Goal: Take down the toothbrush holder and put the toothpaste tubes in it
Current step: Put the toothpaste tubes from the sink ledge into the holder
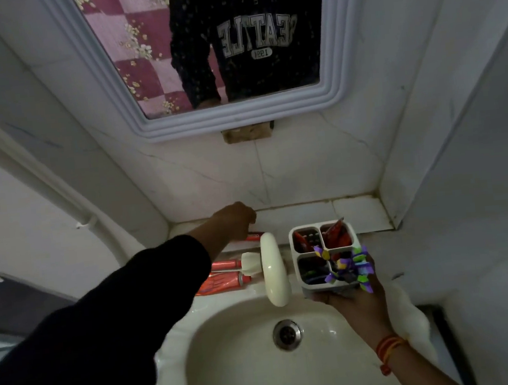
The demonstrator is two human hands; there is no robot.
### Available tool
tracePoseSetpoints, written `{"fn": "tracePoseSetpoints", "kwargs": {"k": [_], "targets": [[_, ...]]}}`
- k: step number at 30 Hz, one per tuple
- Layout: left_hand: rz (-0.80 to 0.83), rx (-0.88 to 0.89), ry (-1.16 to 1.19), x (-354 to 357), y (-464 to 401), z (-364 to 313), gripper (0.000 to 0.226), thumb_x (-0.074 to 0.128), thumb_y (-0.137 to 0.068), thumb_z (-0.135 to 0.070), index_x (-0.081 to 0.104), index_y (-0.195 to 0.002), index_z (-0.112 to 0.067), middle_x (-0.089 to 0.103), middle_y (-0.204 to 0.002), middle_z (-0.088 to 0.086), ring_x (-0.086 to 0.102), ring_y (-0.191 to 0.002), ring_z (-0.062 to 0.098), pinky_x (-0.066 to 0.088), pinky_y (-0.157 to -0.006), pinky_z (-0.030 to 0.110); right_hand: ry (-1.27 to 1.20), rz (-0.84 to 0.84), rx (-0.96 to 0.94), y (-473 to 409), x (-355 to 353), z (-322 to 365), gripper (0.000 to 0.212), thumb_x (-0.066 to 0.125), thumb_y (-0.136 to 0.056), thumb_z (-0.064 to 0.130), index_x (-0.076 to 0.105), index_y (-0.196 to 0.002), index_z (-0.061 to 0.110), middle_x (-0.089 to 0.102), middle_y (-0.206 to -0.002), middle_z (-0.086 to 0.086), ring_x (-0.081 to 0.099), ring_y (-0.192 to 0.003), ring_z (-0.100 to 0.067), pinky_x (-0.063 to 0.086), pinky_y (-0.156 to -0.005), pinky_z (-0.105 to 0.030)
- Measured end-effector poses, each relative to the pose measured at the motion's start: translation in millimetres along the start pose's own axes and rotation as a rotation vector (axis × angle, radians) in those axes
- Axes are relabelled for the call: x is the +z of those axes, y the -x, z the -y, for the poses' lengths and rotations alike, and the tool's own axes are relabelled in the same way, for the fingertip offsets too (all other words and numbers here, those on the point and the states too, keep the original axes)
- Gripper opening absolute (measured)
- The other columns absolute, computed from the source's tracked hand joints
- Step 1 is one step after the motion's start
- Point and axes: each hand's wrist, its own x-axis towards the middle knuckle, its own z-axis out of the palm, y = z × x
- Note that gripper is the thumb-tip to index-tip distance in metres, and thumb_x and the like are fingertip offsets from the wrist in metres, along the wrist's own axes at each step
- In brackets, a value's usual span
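Observation:
My right hand (354,299) holds a white toothbrush holder (309,283) from below, just right of the tap. It has several compartments; red tubes stand in its two back ones, and a purple and green toy sticks out of its front. My left hand (239,218) reaches over the ledge behind the tap, its fingers curled down onto a red toothpaste tube (255,237) lying there. Two more red tubes (225,265) (224,283) lie on the sink rim left of the tap, below my left forearm.
A cream tap (273,268) juts forward over the white sink basin (230,349) with its metal drain (287,334). A tiled ledge (354,213) runs along the wall behind. A framed mirror (342,59) hangs above.

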Motion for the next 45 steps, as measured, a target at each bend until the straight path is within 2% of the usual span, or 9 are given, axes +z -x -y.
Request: {"fn": "tracePoseSetpoints", "kwargs": {"k": [7, 17, 21, 25, 29, 34, 37, 40, 45], "targets": [[-0.075, 0.043, -0.088, 20.3, -5.7, 6.0, 0.029, 0.059, -0.095, -0.033, 0.065, -0.122, -0.025, 0.057, -0.120, 0.004, 0.062, -0.110, 0.025, 0.048, -0.089, 0.040, -0.029, -0.004, -0.017, -4.1, -1.5, -9.8, 0.092, 0.096, -0.050, -0.017, 0.059, -0.130, 0.008, 0.074, -0.122, -0.007, 0.074, -0.111, -0.014, 0.063, -0.077, -0.022], [-0.248, 0.249, 0.232, -86.9, 47.5, -32.2, 0.031, 0.084, -0.080, -0.028, 0.075, -0.109, -0.021, 0.070, -0.098, -0.009, 0.067, -0.091, 0.008, 0.050, -0.078, 0.020, -0.059, 0.022, -0.003, -1.5, 0.0, -4.2, 0.081, 0.079, -0.069, -0.027, 0.051, -0.141, -0.003, 0.066, -0.131, -0.022, 0.074, -0.111, -0.026, 0.066, -0.071, -0.035], [-0.241, 0.347, 0.204, -108.1, 63.9, -62.5, 0.029, 0.084, -0.080, -0.030, 0.077, -0.107, -0.020, 0.072, -0.089, -0.011, 0.069, -0.084, 0.005, 0.052, -0.078, 0.019, 0.163, 0.025, 0.090, 6.5, 6.3, 9.7, 0.068, 0.091, -0.076, 0.010, 0.060, -0.136, 0.003, 0.071, -0.118, -0.002, 0.072, -0.099, 0.002, 0.052, -0.073, -0.002], [-0.072, 0.325, 0.310, -88.6, 59.6, -87.1, 0.025, 0.077, -0.088, -0.027, 0.077, -0.111, -0.015, 0.077, -0.091, -0.004, 0.076, -0.082, 0.009, 0.061, -0.082, 0.025, 0.226, -0.003, 0.102, 7.0, 7.4, 12.0, 0.052, 0.091, -0.076, 0.012, 0.066, -0.121, 0.008, 0.069, -0.102, 0.011, 0.071, -0.082, 0.005, 0.052, -0.069, -0.001], [-0.065, 0.253, 0.637, -70.9, 56.3, -71.9, 0.031, 0.066, -0.095, -0.038, 0.075, -0.113, -0.014, 0.079, -0.099, 0.003, 0.077, -0.069, 0.006, 0.058, -0.059, 0.018, 0.208, -0.035, 0.086, 7.6, 8.5, 11.2, 0.047, 0.096, -0.069, 0.021, 0.069, -0.107, 0.025, 0.075, -0.098, 0.017, 0.075, -0.093, 0.002, 0.059, -0.077, -0.012], [-0.164, 0.111, 0.330, -41.6, 56.9, -1.8, 0.023, 0.064, -0.095, -0.017, 0.078, -0.113, -0.012, 0.078, -0.112, 0.006, 0.075, -0.092, 0.018, 0.056, -0.090, 0.027, 0.135, -0.068, -0.018, 2.6, 8.1, 6.2, 0.115, 0.105, -0.042, 0.031, 0.053, -0.142, 0.009, 0.067, -0.136, -0.009, 0.063, -0.129, -0.025, 0.053, -0.106, -0.045], [0.033, 0.080, -0.013, -4.3, 60.8, 26.7, 0.031, 0.072, -0.089, -0.023, 0.076, -0.119, -0.017, 0.073, -0.124, 0.002, 0.067, -0.114, 0.022, 0.047, -0.100, 0.027, 0.141, -0.055, -0.036, 4.1, 9.3, 6.2, 0.124, 0.097, -0.037, 0.065, 0.055, -0.139, 0.010, 0.069, -0.132, -0.006, 0.064, -0.126, -0.010, 0.052, -0.103, -0.018], [0.127, -0.009, 0.014, 33.9, 65.7, 38.1, 0.045, 0.085, -0.074, -0.029, 0.075, -0.117, -0.019, 0.073, -0.118, 0.003, 0.066, -0.112, 0.024, 0.054, -0.096, 0.032, 0.190, -0.070, -0.029, 3.5, 8.6, 0.2, 0.111, 0.098, -0.042, 0.052, 0.058, -0.136, 0.007, 0.070, -0.130, -0.009, 0.065, -0.125, -0.021, 0.052, -0.108, -0.030], [0.053, -0.001, -0.052, 78.3, 69.9, 33.9, 0.056, 0.087, -0.068, -0.038, 0.070, -0.120, -0.028, 0.066, -0.111, -0.001, 0.066, -0.099, 0.022, 0.059, -0.077, 0.036, 0.321, -0.120, -0.058, 1.1, 6.9, -10.2, 0.088, 0.101, -0.052, 0.023, 0.062, -0.129, 0.004, 0.073, -0.124, -0.010, 0.066, -0.118, -0.022, 0.044, -0.092, 0.003]]}}
